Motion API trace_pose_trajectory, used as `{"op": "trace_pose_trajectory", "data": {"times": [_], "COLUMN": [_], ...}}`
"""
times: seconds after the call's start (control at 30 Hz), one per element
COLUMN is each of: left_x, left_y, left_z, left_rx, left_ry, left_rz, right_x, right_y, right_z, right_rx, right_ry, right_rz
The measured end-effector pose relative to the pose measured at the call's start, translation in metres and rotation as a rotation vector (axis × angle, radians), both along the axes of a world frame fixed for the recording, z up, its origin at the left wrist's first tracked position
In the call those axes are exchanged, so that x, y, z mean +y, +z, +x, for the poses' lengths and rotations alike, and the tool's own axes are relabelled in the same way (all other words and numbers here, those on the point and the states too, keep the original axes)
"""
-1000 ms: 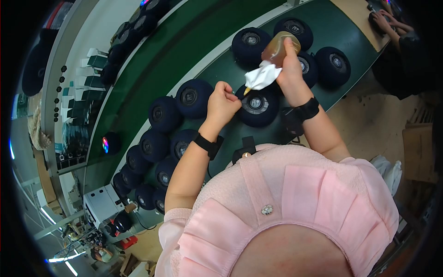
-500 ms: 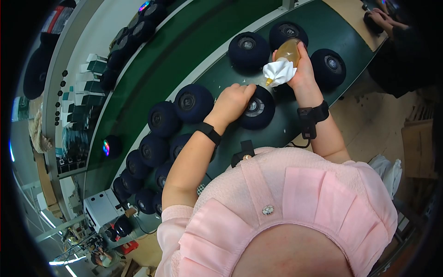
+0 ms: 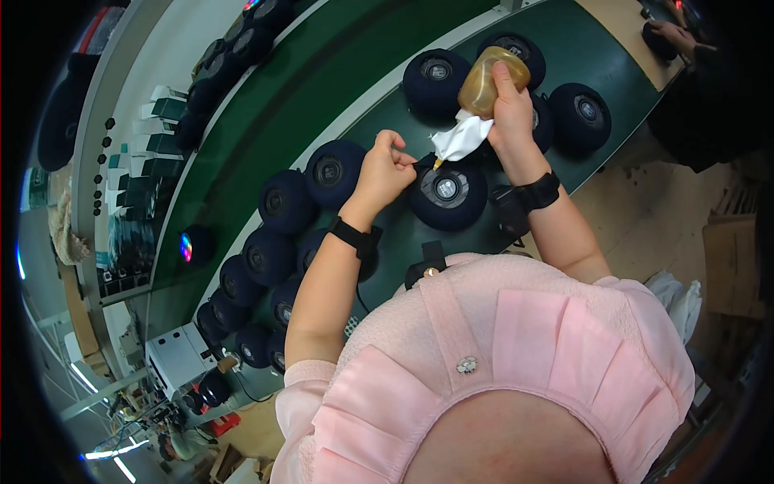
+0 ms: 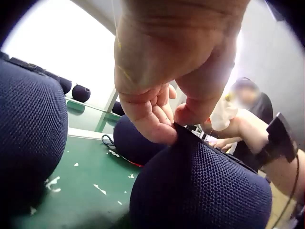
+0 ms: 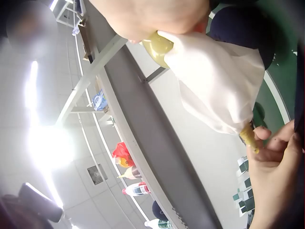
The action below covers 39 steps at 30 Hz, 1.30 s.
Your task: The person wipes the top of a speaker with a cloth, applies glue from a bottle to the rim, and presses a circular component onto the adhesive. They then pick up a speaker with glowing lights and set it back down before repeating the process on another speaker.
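Observation:
A round navy fabric-covered speaker [image 3: 448,197] sits on the green table with its dark disc face up. My left hand [image 3: 382,173] pinches the edge of its fabric between thumb and fingertips; the left wrist view shows the cloth [image 4: 205,186] pulled up to a point. My right hand [image 3: 513,121] grips an amber squeeze bottle [image 3: 484,83], tilted downward, with a white cloth [image 3: 461,138] round its neck. Its yellowish nozzle [image 3: 438,164] is at the speaker's rim, close to the left fingertips. In the right wrist view the nozzle [image 5: 249,138] points toward the left hand [image 5: 274,171].
Several similar speakers stand at the left [image 3: 334,172] and beyond the right hand [image 3: 437,73]. One more [image 3: 580,117] is near the table's right edge. White flecks [image 4: 100,189] dot the green surface. Another person's arm [image 3: 676,37] shows at the upper right.
Since half a second ago, my left hand has moved off the speaker's top to its left edge and lifted the fabric. The bottle has tilted, and its nozzle has moved left and down to the rim.

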<state>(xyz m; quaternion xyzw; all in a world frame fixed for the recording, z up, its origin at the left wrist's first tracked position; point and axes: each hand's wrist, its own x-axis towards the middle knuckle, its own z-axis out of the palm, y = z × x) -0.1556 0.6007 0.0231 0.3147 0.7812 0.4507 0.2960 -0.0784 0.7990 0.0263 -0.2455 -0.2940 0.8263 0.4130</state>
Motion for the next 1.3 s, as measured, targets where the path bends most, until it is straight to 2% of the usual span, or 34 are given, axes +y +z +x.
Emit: {"op": "trace_pose_trajectory", "data": {"times": [0.07, 0.23, 0.43, 0.67, 0.73, 0.97, 1.03, 1.1, 1.2, 1.23, 1.3], "left_x": [-0.001, -0.001, 0.001, 0.004, 0.005, 0.004, 0.003, 0.002, 0.003, 0.005, 0.009], "left_y": [-0.004, -0.004, 0.0, -0.001, -0.001, -0.001, -0.004, -0.008, -0.005, -0.001, 0.012], "left_z": [-0.001, 0.001, 0.002, 0.001, 0.002, 0.0, -0.001, 0.0, 0.006, 0.01, 0.019], "left_rx": [-0.021, 0.014, 0.012, 0.07, 0.061, 0.065, 0.045, 0.035, 0.076, 0.075, 0.294], "left_ry": [0.014, 0.003, 0.014, 0.005, 0.003, -0.013, -0.007, 0.018, 0.077, 0.075, 0.083], "left_rz": [0.006, 0.026, 0.003, 0.011, 0.02, 0.003, 0.01, 0.037, -0.012, -0.008, -0.175], "right_x": [-0.005, -0.026, -0.037, -0.045, -0.045, -0.045, -0.036, -0.021, 0.01, 0.019, 0.026], "right_y": [-0.002, -0.007, -0.007, 0.01, 0.007, 0.009, 0.002, 0.005, 0.003, 0.0, 0.006], "right_z": [-0.002, -0.012, -0.017, -0.013, -0.015, -0.015, -0.016, -0.015, -0.012, -0.01, -0.001], "right_rx": [-0.002, -0.056, -0.138, -0.146, -0.068, -0.052, -0.137, -0.041, 0.081, 0.033, 0.056], "right_ry": [0.068, 0.053, 0.064, 0.073, 0.098, 0.081, -0.02, -0.013, 0.131, 0.116, 0.133], "right_rz": [0.085, 0.169, 0.413, 0.522, 0.571, 0.575, 0.536, 0.217, -0.236, -0.408, -0.592]}}
